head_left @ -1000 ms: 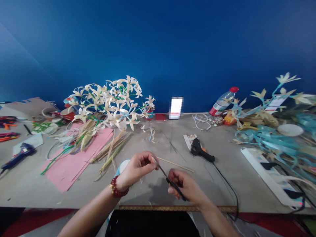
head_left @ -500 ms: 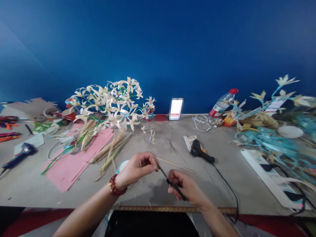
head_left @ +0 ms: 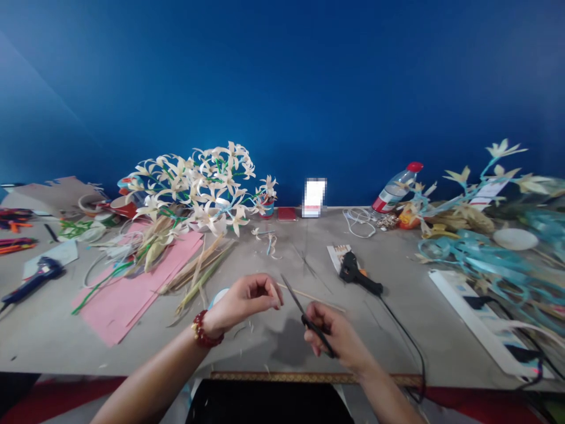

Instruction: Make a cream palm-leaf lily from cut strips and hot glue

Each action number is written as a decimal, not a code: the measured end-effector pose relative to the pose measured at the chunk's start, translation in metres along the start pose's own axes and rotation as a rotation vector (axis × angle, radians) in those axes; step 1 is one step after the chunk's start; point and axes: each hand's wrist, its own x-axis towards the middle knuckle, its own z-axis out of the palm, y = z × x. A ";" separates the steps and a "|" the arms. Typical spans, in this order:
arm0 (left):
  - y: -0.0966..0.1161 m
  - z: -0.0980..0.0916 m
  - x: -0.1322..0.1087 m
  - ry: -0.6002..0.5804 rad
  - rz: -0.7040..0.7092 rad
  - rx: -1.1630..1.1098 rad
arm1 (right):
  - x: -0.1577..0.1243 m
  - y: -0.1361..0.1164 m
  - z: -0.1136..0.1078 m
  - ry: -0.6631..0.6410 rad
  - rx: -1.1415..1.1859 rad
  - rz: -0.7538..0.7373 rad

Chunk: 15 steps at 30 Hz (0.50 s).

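Note:
Black-handled scissors [head_left: 315,330] are in my right hand [head_left: 329,334], with the blades slanting up and left toward the other hand. My left hand [head_left: 249,299], with a red bead bracelet at its wrist, hovers just left of the blade tips, its fingers curled and the fingertips together. Whatever is pinched there is too small to make out. Beyond the scissors a thin pale stick [head_left: 315,297] lies on the table. Small pale scraps lie below the left hand, and a white-and-blue round item [head_left: 219,296] is partly hidden behind it.
A black glue gun [head_left: 359,275] with a trailing cord and a white power strip [head_left: 477,324] lie to the right. At left are pink sheets [head_left: 119,312], dried husk strips [head_left: 194,274], white flowers [head_left: 216,182] and a blue glue gun [head_left: 35,282]. A bottle [head_left: 395,188] leans against the wall.
The scissors have drawn slightly right and down, so their blade tips are now apart from my left fingertips. My left hand has barely moved.

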 end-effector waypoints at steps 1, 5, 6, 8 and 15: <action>-0.002 0.000 -0.001 0.011 0.000 -0.005 | 0.000 0.001 -0.002 0.047 -0.069 -0.025; -0.013 0.000 -0.003 0.041 -0.003 -0.042 | -0.002 0.007 -0.012 0.254 -0.601 -0.141; -0.016 0.000 -0.003 0.051 -0.004 -0.054 | -0.003 0.008 -0.013 0.281 -0.728 -0.149; -0.020 0.000 -0.003 0.074 -0.008 -0.076 | -0.004 0.011 -0.013 0.297 -0.929 -0.119; -0.028 0.004 -0.002 0.094 0.017 -0.086 | 0.003 0.009 -0.002 0.215 -1.151 0.028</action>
